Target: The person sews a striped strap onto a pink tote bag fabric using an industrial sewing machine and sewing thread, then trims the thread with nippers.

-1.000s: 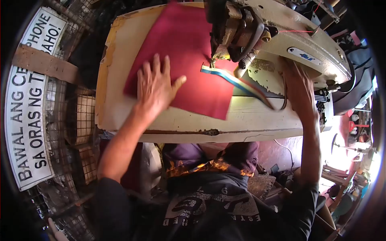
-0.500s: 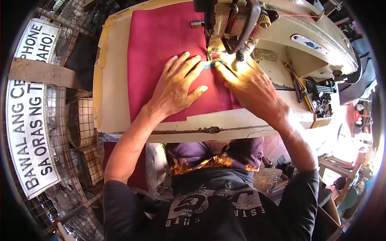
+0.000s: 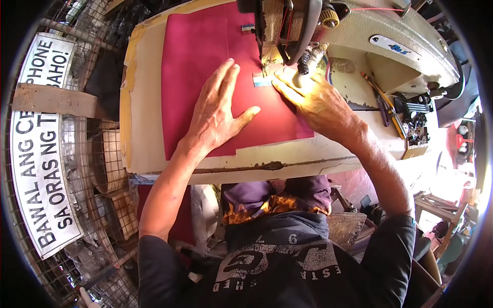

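Dark red fabric (image 3: 200, 66) lies flat on the sewing machine's pale table. On its left part rests my left hand (image 3: 213, 110), palm down or tilted on edge, holding nothing, thumb spread from the fingers. My right hand (image 3: 313, 100) is palm down at the fabric's right side, fingers stretched toward the needle area, holding nothing that I can see. A small blue and white strip (image 3: 262, 80) lies on the fabric just left of my right fingertips, below the presser foot. Another such strip (image 3: 248, 28) is farther back. The sewing machine (image 3: 354, 36) stands over the fabric, its lamp lighting my right hand.
Pencil-like tools (image 3: 385, 105) and a bobbin winder (image 3: 417, 115) are at the table's right. The table's front edge (image 3: 267, 167) is chipped. A lettered white sign (image 3: 43, 149) hangs on wire mesh at the left.
My left hand has moved back left from the strip, its fingers now closer together. More of the blue and white strip shows. My right hand stays near the needle area.
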`<state>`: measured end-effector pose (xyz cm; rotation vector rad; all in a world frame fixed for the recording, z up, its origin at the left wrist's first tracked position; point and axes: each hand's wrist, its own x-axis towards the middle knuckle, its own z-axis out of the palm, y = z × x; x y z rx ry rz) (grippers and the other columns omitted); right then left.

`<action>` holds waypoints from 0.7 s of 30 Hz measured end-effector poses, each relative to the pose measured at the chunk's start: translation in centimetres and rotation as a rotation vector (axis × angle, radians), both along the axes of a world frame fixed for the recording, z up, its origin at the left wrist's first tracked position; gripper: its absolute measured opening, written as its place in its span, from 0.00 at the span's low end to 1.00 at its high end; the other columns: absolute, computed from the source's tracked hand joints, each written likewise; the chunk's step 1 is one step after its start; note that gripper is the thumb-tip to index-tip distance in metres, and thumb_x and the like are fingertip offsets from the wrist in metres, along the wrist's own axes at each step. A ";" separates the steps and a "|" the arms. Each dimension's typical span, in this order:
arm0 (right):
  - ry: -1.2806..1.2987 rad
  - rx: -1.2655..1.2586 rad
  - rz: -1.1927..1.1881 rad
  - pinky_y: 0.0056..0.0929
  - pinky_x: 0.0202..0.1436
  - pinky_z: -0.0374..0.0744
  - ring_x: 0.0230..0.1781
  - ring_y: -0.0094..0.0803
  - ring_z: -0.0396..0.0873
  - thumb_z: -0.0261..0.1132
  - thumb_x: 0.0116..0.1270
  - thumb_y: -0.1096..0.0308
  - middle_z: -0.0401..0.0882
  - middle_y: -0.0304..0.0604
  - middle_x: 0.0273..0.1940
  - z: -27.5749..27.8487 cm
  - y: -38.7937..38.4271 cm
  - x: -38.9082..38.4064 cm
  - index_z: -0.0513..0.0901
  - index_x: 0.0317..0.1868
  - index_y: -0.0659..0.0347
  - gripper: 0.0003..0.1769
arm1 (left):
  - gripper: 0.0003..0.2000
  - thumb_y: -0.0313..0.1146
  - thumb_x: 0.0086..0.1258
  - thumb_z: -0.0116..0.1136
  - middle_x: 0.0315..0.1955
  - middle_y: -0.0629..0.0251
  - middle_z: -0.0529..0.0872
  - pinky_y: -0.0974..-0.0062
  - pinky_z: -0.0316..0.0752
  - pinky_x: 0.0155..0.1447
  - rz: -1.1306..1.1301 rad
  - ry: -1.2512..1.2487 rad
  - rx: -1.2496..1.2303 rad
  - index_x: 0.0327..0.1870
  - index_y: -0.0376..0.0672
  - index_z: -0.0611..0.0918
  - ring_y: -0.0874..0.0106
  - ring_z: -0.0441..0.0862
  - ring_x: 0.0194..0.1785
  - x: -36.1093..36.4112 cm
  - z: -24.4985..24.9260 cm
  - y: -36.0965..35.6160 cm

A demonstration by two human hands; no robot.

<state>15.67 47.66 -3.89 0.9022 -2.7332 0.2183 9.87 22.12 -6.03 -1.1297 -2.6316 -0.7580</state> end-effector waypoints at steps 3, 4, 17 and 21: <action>0.004 -0.016 0.015 0.45 0.63 0.75 0.53 0.46 0.81 0.59 0.68 0.72 0.82 0.51 0.57 -0.3 0.3 -0.2 0.74 0.73 0.63 0.31 | 0.34 0.42 0.66 0.72 0.71 0.50 0.75 0.51 0.61 0.81 -0.134 0.127 -0.129 0.71 0.35 0.75 0.52 0.66 0.78 -0.2 1.4 0.7; -0.003 -0.005 0.014 0.45 0.63 0.75 0.52 0.46 0.81 0.59 0.69 0.71 0.82 0.51 0.57 -0.1 0.4 -0.3 0.74 0.73 0.63 0.31 | 0.33 0.43 0.68 0.70 0.70 0.50 0.76 0.49 0.60 0.81 -0.180 0.128 -0.152 0.70 0.36 0.75 0.51 0.67 0.78 -0.2 1.2 0.9; 0.050 -0.001 0.031 0.44 0.70 0.71 0.52 0.42 0.80 0.60 0.66 0.67 0.81 0.46 0.43 -0.3 1.1 -1.7 0.82 0.48 0.59 0.12 | 0.31 0.45 0.72 0.64 0.69 0.46 0.75 0.46 0.57 0.83 -0.170 0.088 -0.141 0.70 0.34 0.75 0.49 0.67 0.77 0.1 0.4 0.9; 0.022 -0.046 0.043 0.44 0.62 0.73 0.49 0.41 0.79 0.61 0.65 0.66 0.80 0.42 0.40 0.2 1.6 -2.1 0.83 0.44 0.55 0.09 | 0.33 0.46 0.70 0.65 0.69 0.48 0.75 0.47 0.57 0.83 -0.182 0.101 -0.127 0.71 0.33 0.75 0.50 0.67 0.77 -1.1 0.2 1.0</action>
